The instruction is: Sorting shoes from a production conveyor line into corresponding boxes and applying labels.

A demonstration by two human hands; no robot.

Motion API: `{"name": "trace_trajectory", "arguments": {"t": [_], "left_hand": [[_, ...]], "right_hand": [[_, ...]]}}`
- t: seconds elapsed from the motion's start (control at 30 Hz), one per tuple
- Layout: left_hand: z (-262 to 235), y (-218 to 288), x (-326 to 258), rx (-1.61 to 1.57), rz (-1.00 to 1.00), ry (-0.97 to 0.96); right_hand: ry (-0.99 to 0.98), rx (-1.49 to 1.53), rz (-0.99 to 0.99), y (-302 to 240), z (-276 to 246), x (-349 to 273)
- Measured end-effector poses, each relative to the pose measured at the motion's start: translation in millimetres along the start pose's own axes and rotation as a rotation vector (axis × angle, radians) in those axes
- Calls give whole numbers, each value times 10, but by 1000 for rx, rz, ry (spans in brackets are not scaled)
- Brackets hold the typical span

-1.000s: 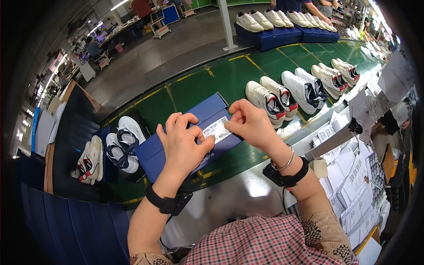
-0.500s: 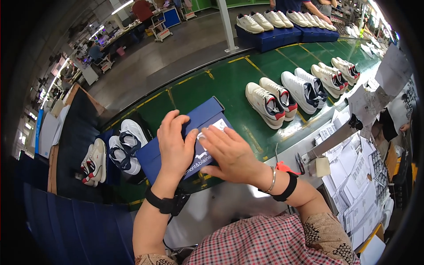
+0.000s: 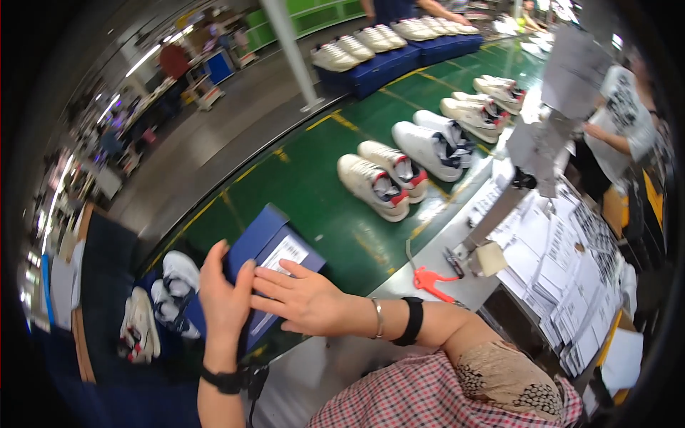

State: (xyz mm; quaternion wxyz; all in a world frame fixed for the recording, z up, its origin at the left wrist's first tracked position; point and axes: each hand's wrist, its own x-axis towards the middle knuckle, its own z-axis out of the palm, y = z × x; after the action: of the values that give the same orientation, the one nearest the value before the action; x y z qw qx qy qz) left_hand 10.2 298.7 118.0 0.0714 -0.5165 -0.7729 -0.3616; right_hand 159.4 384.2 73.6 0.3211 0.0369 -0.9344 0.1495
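Note:
A dark blue shoebox (image 3: 258,234) lies at an angle on the green conveyor belt, a white label (image 3: 290,250) on its end face. My left hand (image 3: 222,299) rests against the box's left part, fingers stretched out and the thumb pointing up beside them. Across the label side lies my right hand (image 3: 303,298), flat with its fingers extended toward my left thumb. Neither hand grips anything. To the left of the box sit white and navy sneakers (image 3: 175,292), and beyond them cream and red sneakers (image 3: 140,324).
Pairs of sneakers (image 3: 378,178) stand in a row along the green belt (image 3: 307,178). A red air gun (image 3: 432,279) lies on the metal edge at right, near stacks of printed sheets (image 3: 549,285). More shoes on blue boxes (image 3: 378,71) line the far side.
My view has swung right, so the scene sits further left and is slightly blurred. My right hand has slid off the label toward my left hand, and the label now shows.

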Motion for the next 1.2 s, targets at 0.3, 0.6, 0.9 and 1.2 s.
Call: {"name": "trace_trajectory", "arguments": {"t": [0.3,0.6,0.9,1.2], "left_hand": [[-269,-425,310,229,87,205],[759,-536,-324,506,605,-10],[1159,-1178,-1010,595,230,-456],[1172,-1292,-1035,511,106,-344]], "right_hand": [[125,-337,772,1526,-123,-1146],[-627,-674,1061,2530,-108,-1445],[-594,-397,814,2650,-59,-1181],[-70,75,568,1445,462,415]]}}
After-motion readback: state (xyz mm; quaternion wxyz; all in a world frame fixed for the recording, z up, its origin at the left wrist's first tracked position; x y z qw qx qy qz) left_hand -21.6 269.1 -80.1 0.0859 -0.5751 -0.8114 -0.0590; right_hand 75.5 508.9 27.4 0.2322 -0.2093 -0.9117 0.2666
